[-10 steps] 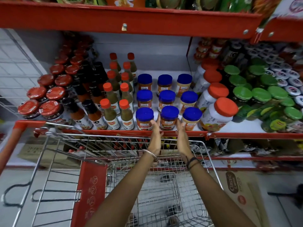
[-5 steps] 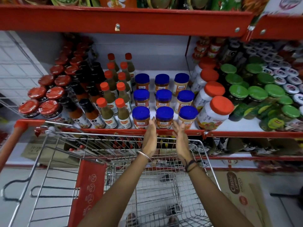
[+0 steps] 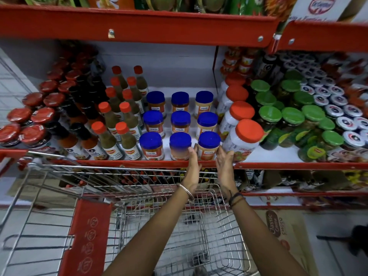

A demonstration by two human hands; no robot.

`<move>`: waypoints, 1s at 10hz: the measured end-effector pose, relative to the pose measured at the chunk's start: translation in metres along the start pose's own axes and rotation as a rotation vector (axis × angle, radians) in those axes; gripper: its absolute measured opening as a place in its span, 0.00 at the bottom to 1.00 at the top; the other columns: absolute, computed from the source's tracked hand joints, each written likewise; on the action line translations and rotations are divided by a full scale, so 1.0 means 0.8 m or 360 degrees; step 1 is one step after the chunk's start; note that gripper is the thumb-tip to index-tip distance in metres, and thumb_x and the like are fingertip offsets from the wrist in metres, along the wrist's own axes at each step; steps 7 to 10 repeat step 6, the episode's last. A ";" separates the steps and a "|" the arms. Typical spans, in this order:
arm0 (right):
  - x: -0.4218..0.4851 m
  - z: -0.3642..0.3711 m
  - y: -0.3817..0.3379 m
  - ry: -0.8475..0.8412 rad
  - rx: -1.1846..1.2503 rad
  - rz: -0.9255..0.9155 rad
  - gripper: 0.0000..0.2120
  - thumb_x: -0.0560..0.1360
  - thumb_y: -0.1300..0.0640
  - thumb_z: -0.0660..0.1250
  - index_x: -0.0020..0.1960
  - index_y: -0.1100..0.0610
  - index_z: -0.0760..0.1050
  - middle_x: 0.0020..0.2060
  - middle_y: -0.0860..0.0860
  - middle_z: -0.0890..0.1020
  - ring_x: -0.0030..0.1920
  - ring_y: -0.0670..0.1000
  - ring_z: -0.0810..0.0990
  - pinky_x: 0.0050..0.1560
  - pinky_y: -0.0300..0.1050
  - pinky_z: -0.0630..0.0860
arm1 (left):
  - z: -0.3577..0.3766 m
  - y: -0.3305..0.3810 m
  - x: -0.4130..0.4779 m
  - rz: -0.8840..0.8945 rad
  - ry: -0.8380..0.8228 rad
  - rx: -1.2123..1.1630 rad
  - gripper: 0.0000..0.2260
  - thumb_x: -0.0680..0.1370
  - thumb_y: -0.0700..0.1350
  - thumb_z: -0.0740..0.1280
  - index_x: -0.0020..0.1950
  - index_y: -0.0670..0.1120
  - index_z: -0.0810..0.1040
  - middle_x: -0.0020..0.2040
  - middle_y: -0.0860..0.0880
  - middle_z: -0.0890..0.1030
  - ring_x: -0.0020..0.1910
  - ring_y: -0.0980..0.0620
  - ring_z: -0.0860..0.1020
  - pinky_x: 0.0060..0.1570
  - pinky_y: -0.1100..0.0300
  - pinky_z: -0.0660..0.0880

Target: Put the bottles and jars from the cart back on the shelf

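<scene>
Head view: I have both hands flat and spread, the left hand [image 3: 192, 160] and right hand [image 3: 225, 162] flanking the front right blue-lidded jar [image 3: 209, 145] at the shelf [image 3: 119, 163] edge, gripping nothing. Risk, in my judgement: a sideways nudge tips it into the cart [image 3: 139, 176] or against the neighbouring jam jar [image 3: 244, 139].

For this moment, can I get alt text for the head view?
Two open bare hands, left hand and right hand, flank the front-right blue-lidded orange jar in a three-by-three block at the red metal shelf's edge. A silver wire shopping cart stands below, between the forearms and the shelf.
</scene>
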State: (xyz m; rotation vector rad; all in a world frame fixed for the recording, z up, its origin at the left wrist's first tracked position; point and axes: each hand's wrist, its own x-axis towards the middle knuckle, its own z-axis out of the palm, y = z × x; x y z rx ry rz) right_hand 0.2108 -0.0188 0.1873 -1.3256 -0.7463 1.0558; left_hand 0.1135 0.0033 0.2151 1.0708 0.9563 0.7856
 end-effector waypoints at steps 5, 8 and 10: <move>0.000 -0.016 -0.016 -0.0155 -0.0123 0.0085 0.57 0.55 0.17 0.47 0.74 0.51 0.57 0.74 0.53 0.63 0.68 0.45 0.64 0.75 0.49 0.56 | -0.023 0.011 -0.011 -0.0154 -0.0102 0.0087 0.55 0.54 0.82 0.49 0.73 0.52 0.55 0.76 0.49 0.58 0.72 0.51 0.59 0.68 0.44 0.60; -0.025 -0.024 -0.011 -0.0058 -0.0215 0.0051 0.52 0.60 0.18 0.45 0.73 0.50 0.61 0.74 0.51 0.65 0.72 0.47 0.63 0.72 0.45 0.58 | -0.024 0.037 -0.030 -0.0141 -0.0120 0.0168 0.40 0.65 0.76 0.45 0.70 0.54 0.60 0.71 0.51 0.64 0.69 0.53 0.62 0.67 0.47 0.60; -0.025 -0.024 -0.011 -0.0058 -0.0215 0.0051 0.52 0.60 0.18 0.45 0.73 0.50 0.61 0.74 0.51 0.65 0.72 0.47 0.63 0.72 0.45 0.58 | -0.024 0.037 -0.030 -0.0141 -0.0120 0.0168 0.40 0.65 0.76 0.45 0.70 0.54 0.60 0.71 0.51 0.64 0.69 0.53 0.62 0.67 0.47 0.60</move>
